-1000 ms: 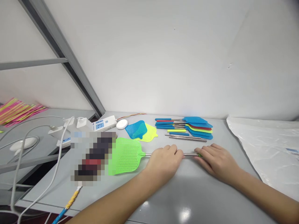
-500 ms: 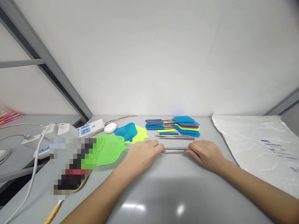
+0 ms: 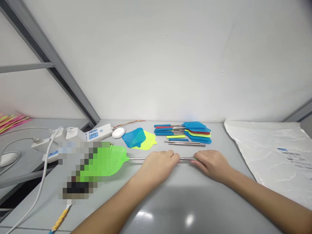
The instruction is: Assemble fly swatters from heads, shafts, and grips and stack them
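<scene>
Surface (image 3: 175,204): carries the spread along its back, perhaps for working room in front.
Green swatter (image 3: 118,159): held crosswise before the row, head leftward, presumably so both hands reach its metal shaft (image 3: 137,159).
Stacked swatters (image 3: 195,124): handles all leftward, probably to save space.
Left hand (image 3: 162,162): fingers curled around the shaft, seemingly steadying it.
Right hand (image 3: 214,164): fingers closed over the swatter's right end, likely a counter-hold.
Loose rods (image 3: 185,143): side by side, perhaps for easy reach.

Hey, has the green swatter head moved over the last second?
Yes, the green swatter head has shifted left, judged against the loose blue swatter head behind it.
</scene>
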Motion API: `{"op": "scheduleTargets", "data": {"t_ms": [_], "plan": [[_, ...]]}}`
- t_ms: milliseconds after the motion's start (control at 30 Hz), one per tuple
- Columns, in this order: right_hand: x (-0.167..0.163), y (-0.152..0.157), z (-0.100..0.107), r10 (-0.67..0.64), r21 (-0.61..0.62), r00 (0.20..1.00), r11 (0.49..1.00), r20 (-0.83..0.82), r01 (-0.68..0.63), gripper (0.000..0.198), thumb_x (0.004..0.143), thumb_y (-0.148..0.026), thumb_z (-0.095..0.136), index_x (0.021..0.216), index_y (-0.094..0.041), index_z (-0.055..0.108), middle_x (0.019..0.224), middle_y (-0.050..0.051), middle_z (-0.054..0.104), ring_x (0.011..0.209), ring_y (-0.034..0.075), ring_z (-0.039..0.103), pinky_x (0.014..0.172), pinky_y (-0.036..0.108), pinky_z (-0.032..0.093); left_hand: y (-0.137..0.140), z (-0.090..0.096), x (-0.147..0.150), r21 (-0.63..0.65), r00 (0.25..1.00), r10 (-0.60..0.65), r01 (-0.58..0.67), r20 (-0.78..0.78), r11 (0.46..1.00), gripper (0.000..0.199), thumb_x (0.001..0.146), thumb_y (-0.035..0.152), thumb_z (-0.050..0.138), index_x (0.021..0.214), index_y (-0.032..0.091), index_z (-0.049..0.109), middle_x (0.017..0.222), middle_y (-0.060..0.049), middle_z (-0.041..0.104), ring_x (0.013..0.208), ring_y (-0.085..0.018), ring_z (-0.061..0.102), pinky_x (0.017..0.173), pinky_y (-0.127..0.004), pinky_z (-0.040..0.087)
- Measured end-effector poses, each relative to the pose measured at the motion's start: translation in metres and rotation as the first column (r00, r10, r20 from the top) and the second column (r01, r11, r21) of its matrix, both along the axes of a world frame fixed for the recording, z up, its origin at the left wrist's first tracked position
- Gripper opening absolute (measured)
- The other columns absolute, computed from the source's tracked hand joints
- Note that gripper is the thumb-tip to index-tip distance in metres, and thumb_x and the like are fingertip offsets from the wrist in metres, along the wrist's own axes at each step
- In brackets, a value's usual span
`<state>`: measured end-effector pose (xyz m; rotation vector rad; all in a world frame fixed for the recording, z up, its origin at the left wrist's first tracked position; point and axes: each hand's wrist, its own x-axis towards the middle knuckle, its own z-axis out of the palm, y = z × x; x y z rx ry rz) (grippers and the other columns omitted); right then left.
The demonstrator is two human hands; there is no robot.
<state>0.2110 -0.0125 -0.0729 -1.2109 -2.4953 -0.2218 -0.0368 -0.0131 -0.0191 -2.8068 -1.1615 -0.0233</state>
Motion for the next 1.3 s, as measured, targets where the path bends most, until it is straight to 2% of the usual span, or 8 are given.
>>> {"op": "scheduleTargets", "data": {"t_ms": [300,467,667,800,967,1100,1200,1300], "plan": [[0.008,0.006,-0.003,-0.087,-0.084,0.996,0.993,-0.028,0.085,0.034,0.097,-0.041,0.037,0.072,-0.021,0.046,0.062,-0.003,0.056,0.055,0.011,0.046,0.054,0.025,0.023,0.016,0.016,-0.037,0.022,0.995,0.027,-0.029,0.099,0.999,0.011,0.093,0.019,0.047,0.091,0.023,0.057,0.083,0.002,0.063,0.069,-0.015,0.056,0.062,-0.029,0.029],[0.006,0.007,-0.001,-0.068,-0.066,0.997,0.996,-0.043,0.065,0.034,0.096,-0.042,0.038,0.072,-0.021,0.047,0.062,-0.003,0.056,0.055,0.011,0.046,0.054,0.025,0.023,0.012,0.008,-0.023,0.099,0.997,0.021,-0.028,0.071,0.995,0.022,0.096,0.033,0.042,0.086,0.019,0.056,0.078,0.000,0.061,0.068,-0.017,0.056,0.069,-0.032,0.032],[0.004,0.004,-0.001,-0.015,-0.042,0.999,0.999,-0.038,0.014,0.032,0.096,-0.042,0.039,0.074,-0.021,0.049,0.062,-0.003,0.056,0.055,0.011,0.047,0.054,0.025,0.023,0.005,-0.001,-0.008,0.059,0.998,-0.027,0.024,0.049,0.998,0.011,0.095,0.022,0.044,0.090,0.020,0.055,0.081,0.000,0.061,0.070,-0.018,0.058,0.069,-0.033,0.032],[0.004,0.003,-0.002,-0.028,-0.070,0.999,0.997,-0.029,0.026,0.032,0.096,-0.042,0.039,0.074,-0.021,0.048,0.063,-0.003,0.056,0.056,0.011,0.048,0.054,0.026,0.023,0.008,0.005,-0.016,-0.012,0.995,0.000,0.001,0.100,1.000,0.009,0.091,0.017,0.049,0.092,0.023,0.055,0.081,0.003,0.063,0.069,-0.016,0.058,0.066,-0.031,0.029],[0.004,0.004,-0.002,-0.077,-0.069,0.997,0.995,-0.018,0.075,0.033,0.097,-0.041,0.037,0.073,-0.021,0.046,0.064,-0.004,0.056,0.056,0.011,0.047,0.054,0.026,0.024,0.019,0.016,-0.038,-0.017,0.987,0.029,-0.027,0.156,1.000,0.012,0.092,0.015,0.048,0.089,0.024,0.057,0.087,0.004,0.066,0.075,-0.015,0.058,0.065,-0.030,0.026],[0.006,0.006,-0.003,-0.098,-0.046,0.995,0.994,-0.004,0.098,0.032,0.097,-0.040,0.037,0.073,-0.021,0.046,0.063,-0.003,0.056,0.055,0.012,0.047,0.054,0.026,0.023,0.022,0.015,-0.041,0.037,0.988,0.036,-0.042,0.153,0.998,0.015,0.095,0.022,0.046,0.085,0.022,0.057,0.085,0.002,0.064,0.077,-0.016,0.057,0.065,-0.030,0.025],[0.012,0.010,-0.003,-0.084,-0.029,0.996,0.996,-0.010,0.083,0.030,0.096,-0.039,0.039,0.074,-0.021,0.049,0.063,-0.002,0.057,0.057,0.012,0.048,0.056,0.026,0.025,0.018,0.008,-0.032,0.113,0.991,0.033,-0.048,0.133,0.992,0.021,0.097,0.030,0.043,0.083,0.019,0.056,0.081,0.000,0.061,0.077,-0.016,0.056,0.067,-0.031,0.027],[0.016,0.012,-0.002,-0.059,-0.021,0.998,0.998,-0.017,0.059,0.028,0.095,-0.038,0.041,0.077,-0.021,0.052,0.067,0.000,0.060,0.060,0.014,0.050,0.058,0.026,0.029,0.013,0.001,-0.021,0.158,0.993,0.021,-0.039,0.114,0.987,0.024,0.098,0.030,0.040,0.084,0.019,0.055,0.079,-0.001,0.059,0.075,-0.016,0.055,0.066,-0.031,0.027]]}}
